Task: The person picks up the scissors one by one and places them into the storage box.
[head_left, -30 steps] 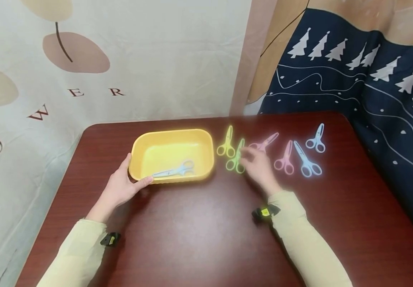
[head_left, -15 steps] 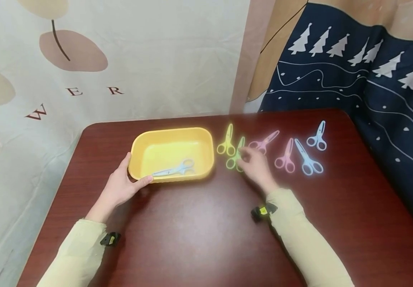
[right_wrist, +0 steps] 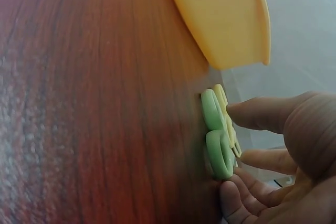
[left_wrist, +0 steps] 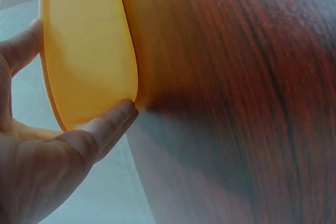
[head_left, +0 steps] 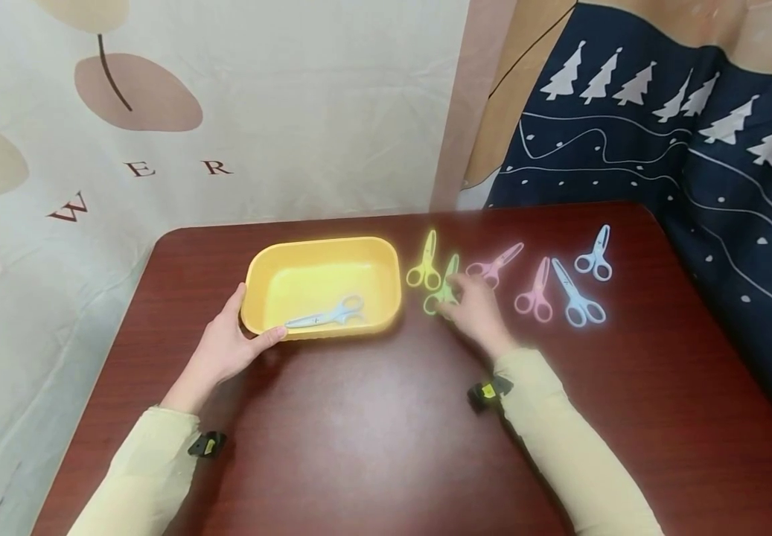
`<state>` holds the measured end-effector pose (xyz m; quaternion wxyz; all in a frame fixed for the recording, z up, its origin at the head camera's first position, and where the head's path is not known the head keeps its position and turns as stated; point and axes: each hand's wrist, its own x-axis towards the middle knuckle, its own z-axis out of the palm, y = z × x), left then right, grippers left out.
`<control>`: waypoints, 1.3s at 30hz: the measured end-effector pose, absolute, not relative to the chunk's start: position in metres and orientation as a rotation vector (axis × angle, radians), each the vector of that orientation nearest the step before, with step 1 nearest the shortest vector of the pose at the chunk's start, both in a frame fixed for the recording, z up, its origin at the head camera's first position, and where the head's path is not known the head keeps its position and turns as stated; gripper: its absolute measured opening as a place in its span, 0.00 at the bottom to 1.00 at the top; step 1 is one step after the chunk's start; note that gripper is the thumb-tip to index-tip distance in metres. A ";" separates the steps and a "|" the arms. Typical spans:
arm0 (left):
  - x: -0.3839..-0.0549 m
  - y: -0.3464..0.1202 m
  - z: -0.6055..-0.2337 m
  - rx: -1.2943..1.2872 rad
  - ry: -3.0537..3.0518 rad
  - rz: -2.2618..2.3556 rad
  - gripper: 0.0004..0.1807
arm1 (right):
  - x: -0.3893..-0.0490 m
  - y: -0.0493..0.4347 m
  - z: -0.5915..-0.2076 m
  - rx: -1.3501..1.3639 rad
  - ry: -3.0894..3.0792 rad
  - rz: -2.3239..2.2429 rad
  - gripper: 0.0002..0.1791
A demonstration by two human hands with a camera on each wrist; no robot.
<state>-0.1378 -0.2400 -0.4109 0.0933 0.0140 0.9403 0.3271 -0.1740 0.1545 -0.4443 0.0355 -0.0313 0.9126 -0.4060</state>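
My left hand (head_left: 225, 342) grips the left end of a yellow plastic bin (head_left: 386, 294), thumb over the near rim and fingers along the outer wall. In the left wrist view the bin (left_wrist: 89, 51) shows between thumb and fingers. Light blue scissors (head_left: 321, 320) lie inside it. Over green scissors (head_left: 450, 272) on the table, my right hand (head_left: 482, 316) has its thumb and fingers spread about the handles. The green handle loops (right_wrist: 212, 111) lie flat in the right wrist view, the thumb tip close to them, and the hand covers part of the right loop.
Yellow scissors (head_left: 423, 269) lie just beyond the green pair. Pink scissors (head_left: 496, 264), a second pink pair (head_left: 534, 298), blue scissors (head_left: 576, 301) and another blue pair (head_left: 595, 260) lie to the right on the brown table (head_left: 359, 432). Printed curtains hang behind.
My right hand has shifted slightly left and towards me over the green scissors, now covering part of their right loop. The left hand and bin have stayed in place.
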 end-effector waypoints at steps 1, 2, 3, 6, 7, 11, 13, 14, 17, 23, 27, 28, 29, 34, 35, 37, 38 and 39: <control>-0.138 -0.240 -0.411 0.042 2.791 0.971 0.65 | -0.174 0.154 -0.445 -0.096 2.810 -1.237 0.26; -0.138 -0.240 -0.411 0.041 2.793 0.970 0.65 | -0.175 0.154 -0.445 -0.098 2.816 -1.223 0.25; -0.138 -0.240 -0.411 0.041 2.794 0.970 0.65 | -0.175 0.154 -0.446 -0.101 2.819 -1.214 0.25; -0.138 -0.240 -0.412 0.044 2.798 0.969 0.65 | -0.177 0.154 -0.448 -0.102 2.824 -1.187 0.26; -0.138 -0.240 -0.412 0.046 2.800 0.968 0.65 | -0.178 0.154 -0.448 -0.100 2.824 -1.178 0.27; -0.138 -0.240 -0.412 0.044 2.798 0.968 0.65 | -0.179 0.155 -0.449 -0.094 2.829 -1.143 0.29; -0.138 -0.240 -0.411 0.041 2.794 0.970 0.65 | -0.179 0.155 -0.448 -0.091 2.832 -1.138 0.28; -0.138 -0.240 -0.411 0.040 2.792 0.970 0.65 | -0.179 0.154 -0.448 -0.089 2.833 -1.139 0.28; -0.138 -0.240 -0.410 0.043 2.795 0.973 0.65 | -0.179 0.154 -0.446 -0.081 2.835 -1.141 0.28; -0.138 -0.239 -0.410 0.043 2.799 0.968 0.65 | -0.180 0.154 -0.445 -0.041 2.828 -1.117 0.26; -0.138 -0.239 -0.411 0.038 2.794 0.969 0.65 | -0.179 0.154 -0.443 -0.002 2.811 -1.109 0.24; -0.138 -0.239 -0.411 0.036 2.792 0.969 0.65 | -0.179 0.154 -0.443 0.007 2.805 -1.104 0.24; -0.138 -0.239 -0.411 0.035 2.791 0.968 0.65 | -0.179 0.154 -0.442 0.016 2.802 -1.095 0.24; -0.138 -0.240 -0.412 0.038 2.794 0.971 0.65 | -0.179 0.155 -0.439 0.064 2.766 -1.069 0.26; -0.138 -0.240 -0.412 0.038 2.794 0.972 0.65 | -0.179 0.155 -0.438 0.074 2.758 -1.067 0.28; -0.138 -0.240 -0.412 0.041 2.797 0.972 0.65 | -0.178 0.155 -0.437 0.094 2.744 -1.060 0.30; -0.138 -0.240 -0.412 0.042 2.797 0.971 0.65 | -0.178 0.155 -0.436 0.098 2.739 -1.054 0.31; -0.138 -0.240 -0.412 0.041 2.797 0.971 0.65 | -0.178 0.155 -0.435 0.099 2.734 -1.046 0.32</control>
